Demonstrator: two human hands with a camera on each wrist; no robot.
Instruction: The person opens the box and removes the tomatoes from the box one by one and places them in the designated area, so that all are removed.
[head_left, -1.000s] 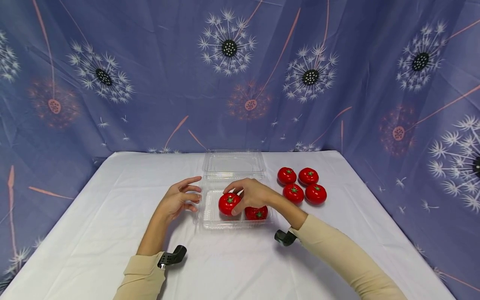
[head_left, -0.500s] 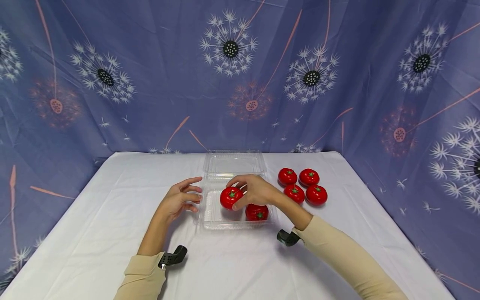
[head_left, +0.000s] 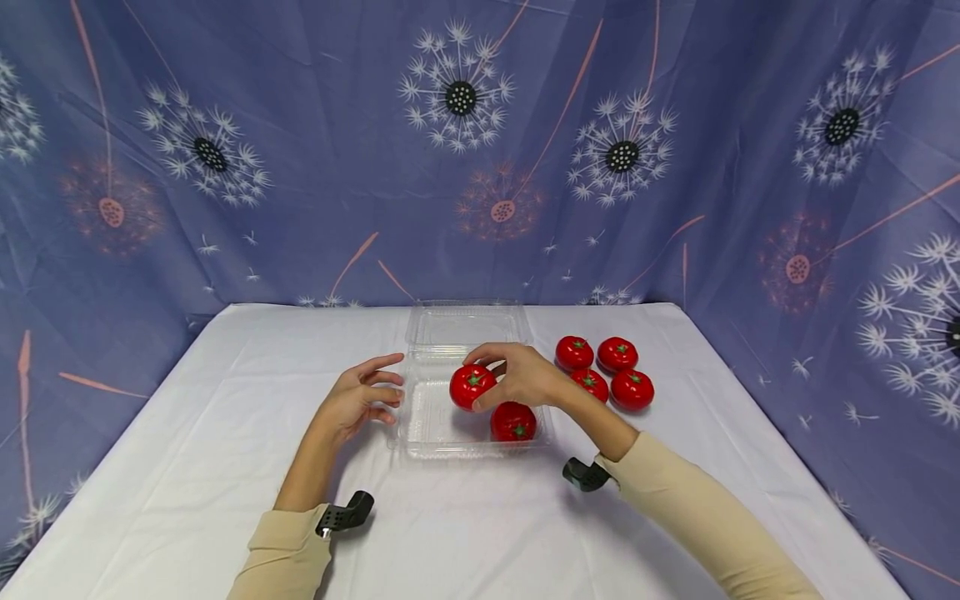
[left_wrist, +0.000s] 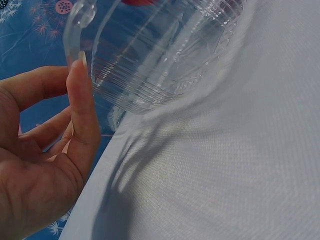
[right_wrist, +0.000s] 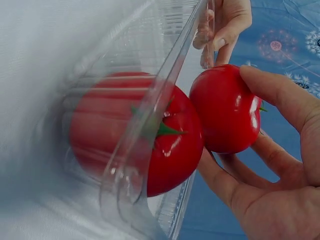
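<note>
In the head view my right hand (head_left: 522, 377) holds a red tomato (head_left: 471, 387) with a green stem above the clear plastic clamshell container (head_left: 431, 450). Its thumb and fingers curl round the fruit's sides, as the right wrist view also shows for that tomato (right_wrist: 225, 112). Another tomato (head_left: 513, 422) sits in the container's front right corner. At the container's left side is my left hand (head_left: 358, 402), fingers loosely bent. Its fingertips appear to touch the clear rim (left_wrist: 75, 35) in the left wrist view; whether they press on it I cannot tell.
The container's hinged lid (head_left: 468, 325) lies folded back at the far side. Right of it, several tomatoes (head_left: 632, 389) stand grouped on the white cloth (head_left: 480, 533). A blue dandelion-print curtain (head_left: 315, 167) hangs behind the table and along its sides.
My right hand has lifted the tomato up from the container's middle and carried it a little away and to the right. The left hand has stayed in place.
</note>
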